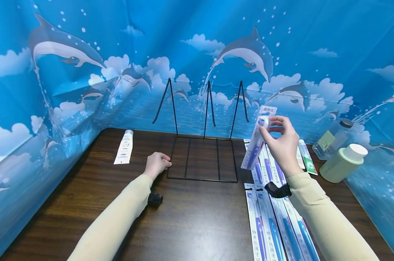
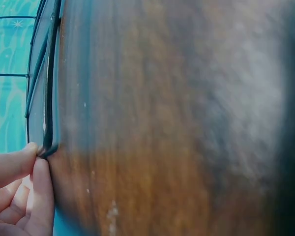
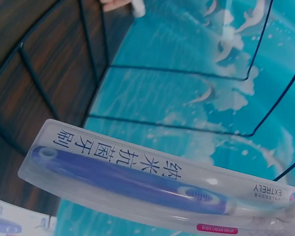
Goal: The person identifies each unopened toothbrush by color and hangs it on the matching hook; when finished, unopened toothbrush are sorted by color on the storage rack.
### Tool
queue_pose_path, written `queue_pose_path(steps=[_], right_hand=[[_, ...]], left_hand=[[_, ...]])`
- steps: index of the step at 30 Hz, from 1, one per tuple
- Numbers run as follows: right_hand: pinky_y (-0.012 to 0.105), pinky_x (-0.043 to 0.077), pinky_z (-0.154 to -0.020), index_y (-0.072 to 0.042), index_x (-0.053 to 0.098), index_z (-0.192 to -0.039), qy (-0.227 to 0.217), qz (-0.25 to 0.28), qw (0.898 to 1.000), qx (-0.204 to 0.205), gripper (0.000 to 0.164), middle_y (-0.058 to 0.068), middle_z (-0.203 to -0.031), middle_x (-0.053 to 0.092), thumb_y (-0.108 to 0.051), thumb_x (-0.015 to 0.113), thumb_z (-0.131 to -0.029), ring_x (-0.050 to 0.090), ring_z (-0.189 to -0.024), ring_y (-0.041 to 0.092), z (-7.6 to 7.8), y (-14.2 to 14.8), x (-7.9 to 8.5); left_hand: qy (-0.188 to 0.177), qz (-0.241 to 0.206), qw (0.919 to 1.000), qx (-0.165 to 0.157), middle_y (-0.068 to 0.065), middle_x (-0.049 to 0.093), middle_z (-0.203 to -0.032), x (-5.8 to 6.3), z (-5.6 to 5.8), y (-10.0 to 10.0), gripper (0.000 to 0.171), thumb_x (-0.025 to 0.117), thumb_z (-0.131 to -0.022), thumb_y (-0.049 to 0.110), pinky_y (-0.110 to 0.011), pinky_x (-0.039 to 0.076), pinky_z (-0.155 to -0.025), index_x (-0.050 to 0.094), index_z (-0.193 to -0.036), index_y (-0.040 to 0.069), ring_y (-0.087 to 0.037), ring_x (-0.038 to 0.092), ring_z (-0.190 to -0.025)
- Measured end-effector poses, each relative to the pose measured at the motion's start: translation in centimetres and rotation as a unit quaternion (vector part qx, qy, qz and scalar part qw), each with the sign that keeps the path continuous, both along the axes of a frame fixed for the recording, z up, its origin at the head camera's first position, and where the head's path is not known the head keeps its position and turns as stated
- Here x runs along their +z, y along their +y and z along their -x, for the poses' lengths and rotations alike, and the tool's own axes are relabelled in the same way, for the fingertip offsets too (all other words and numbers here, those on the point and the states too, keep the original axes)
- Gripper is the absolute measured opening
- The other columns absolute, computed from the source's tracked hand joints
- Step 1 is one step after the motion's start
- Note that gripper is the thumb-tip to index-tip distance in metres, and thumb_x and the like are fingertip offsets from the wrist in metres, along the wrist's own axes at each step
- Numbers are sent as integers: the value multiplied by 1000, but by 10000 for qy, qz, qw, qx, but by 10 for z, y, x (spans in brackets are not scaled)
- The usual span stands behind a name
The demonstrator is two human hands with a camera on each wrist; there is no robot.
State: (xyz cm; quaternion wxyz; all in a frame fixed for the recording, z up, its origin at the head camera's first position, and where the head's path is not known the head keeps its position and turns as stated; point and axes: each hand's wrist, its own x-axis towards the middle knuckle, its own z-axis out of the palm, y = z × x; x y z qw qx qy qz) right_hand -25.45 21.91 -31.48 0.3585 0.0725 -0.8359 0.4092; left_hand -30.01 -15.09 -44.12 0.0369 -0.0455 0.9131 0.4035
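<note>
Wore long, pale cream sleeves, snug at the cuffs, creased on the right, with black devices at both wrists.

Held pack: "纳米抗菌牙刷" and "EXTRELY", both upside down | its pink strip: "BODY CREAM BRUSH" | its top card: "康倍佳" | lying packs: "纳米抗菌牙刷" | white tube: print too small to read

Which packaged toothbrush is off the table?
The purple toothbrush pack pinched in the right hand; the other toothbrush packs lie on the table.
</note>
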Motion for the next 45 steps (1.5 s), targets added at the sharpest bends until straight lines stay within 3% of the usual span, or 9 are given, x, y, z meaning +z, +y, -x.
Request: queue_pose_path(steps=[7, 15, 24, 36, 45], right_hand=[[9, 47, -63, -1, 56, -117, 166, 260, 9989, 352, 38, 9, -108, 59, -13, 71, -84, 56, -82, -1, -19, -9, 7], [9, 49, -68, 3, 56, -115, 454, 493, 9948, 769, 38, 6, -107, 59, -5, 72, -82, 59, -83, 2, -42, -26, 18], [10, 50, -68, 4, 58, -111, 907, 158, 9887, 1186, 38, 14, -103, 62, 1, 75, -77, 58, -80, 1, -60, -58, 23], [21, 55, -65, 1, 59, -109, 848, 214, 9744, 2071, 34, 12, -96, 62, -2, 75, -78, 64, -80, 18, -60, -112, 13], [23, 55, -65, -1, 59, -109, 870, 209, 9663, 2415, 33, 12, -100, 61, -7, 74, -81, 64, -83, 18, -55, -150, 10]], left_hand=[[-96, -164, 9998, -59, -16, 70, -98, -1, 2, -5, 27, 67, -87, 8, -38, 53, -81, 66, -113, -2, -23, 69, -81], [-29, 2, 9998, -207, -16, 68, -100, -3, 1, -5, 35, 66, -86, 5, -31, 54, -72, 63, -120, -2, -21, 69, -79], [31, 106, 9999, -64, -15, 70, -99, -2, 1, -3, 33, 67, -86, 5, -35, 53, -76, 64, -118, -2, -20, 69, -78], [263, 234, 9994, -55, -16, 71, -96, -1, 0, 4, 31, 68, -84, 3, -37, 52, -80, 67, -114, -3, -20, 69, -71], [107, 137, 9998, -18, -13, 71, -94, -4, 1, 4, 31, 67, -86, 6, -38, 51, -82, 66, -117, 0, -19, 68, -73]])
